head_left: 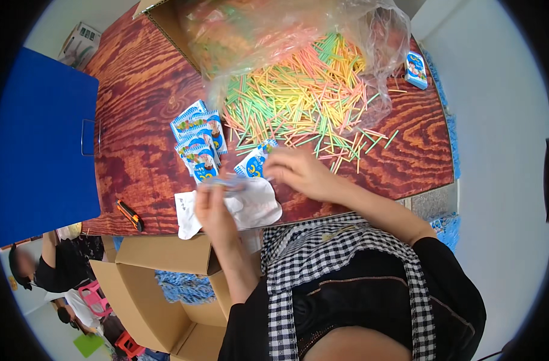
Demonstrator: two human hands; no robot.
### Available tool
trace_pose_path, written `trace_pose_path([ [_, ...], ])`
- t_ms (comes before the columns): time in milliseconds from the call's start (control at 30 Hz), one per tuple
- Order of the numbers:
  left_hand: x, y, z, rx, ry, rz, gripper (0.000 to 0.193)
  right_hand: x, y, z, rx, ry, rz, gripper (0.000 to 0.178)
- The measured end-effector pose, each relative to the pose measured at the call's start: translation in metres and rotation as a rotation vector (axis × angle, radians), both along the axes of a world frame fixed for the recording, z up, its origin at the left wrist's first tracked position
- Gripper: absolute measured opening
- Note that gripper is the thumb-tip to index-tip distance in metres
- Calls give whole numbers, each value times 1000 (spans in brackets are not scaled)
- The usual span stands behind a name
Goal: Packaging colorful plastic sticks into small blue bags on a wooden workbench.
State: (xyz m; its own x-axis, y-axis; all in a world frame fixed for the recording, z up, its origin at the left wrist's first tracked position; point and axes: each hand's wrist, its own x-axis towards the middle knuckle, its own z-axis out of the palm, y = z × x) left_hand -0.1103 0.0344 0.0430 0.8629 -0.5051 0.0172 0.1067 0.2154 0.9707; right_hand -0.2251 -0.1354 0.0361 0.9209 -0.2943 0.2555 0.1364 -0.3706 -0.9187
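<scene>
My left hand (213, 207) is closed, pinching a small, thin packet (233, 184) that is blurred and looks partly see-through. Beneath it lies a white cloth piece (259, 207), sock-like in shape, at the table's near edge. Just right of that, my right hand (301, 173) curls its fingers together beside a blue-and-white packet (250, 165); what they hold, if anything, is hidden. Several similar packets (199, 141) overlap in a pile to the left. Beyond both hands, a heap of thin pink, yellow and green sticks (304, 90) spreads from a clear plastic bag (250, 39).
A carton (160, 24) stands behind the bag. An orange-black box cutter (130, 215) lies near the left edge of the red wood-grain table (142, 84), by a blue panel (46, 144). A small blue box (416, 69) sits far right. Below is an open carton (139, 301).
</scene>
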Motion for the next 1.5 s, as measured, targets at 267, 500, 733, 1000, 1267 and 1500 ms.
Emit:
trace_pose_path([
  [267,80,5,-69,279,-227,398,13,30,-3,-28,-593,215,-290,37],
  [500,66,-12,-58,610,-650,544,27,30,-10,-35,-607,185,-342,28],
  [733,9,-34,-5,539,-881,20,34,18,-11,-20,-502,-16,-372,17],
  [1000,-2,-48,-11,554,-741,-303,12,-8,-19,-26,298,127,-276,27],
  [1267,-21,-48,-5,524,-433,-438,9,-33,-27,-3,-170,97,-280,13],
  [1500,-22,-60,-3,509,-320,-556,8,-43,-37,5,-310,97,-206,12],
])
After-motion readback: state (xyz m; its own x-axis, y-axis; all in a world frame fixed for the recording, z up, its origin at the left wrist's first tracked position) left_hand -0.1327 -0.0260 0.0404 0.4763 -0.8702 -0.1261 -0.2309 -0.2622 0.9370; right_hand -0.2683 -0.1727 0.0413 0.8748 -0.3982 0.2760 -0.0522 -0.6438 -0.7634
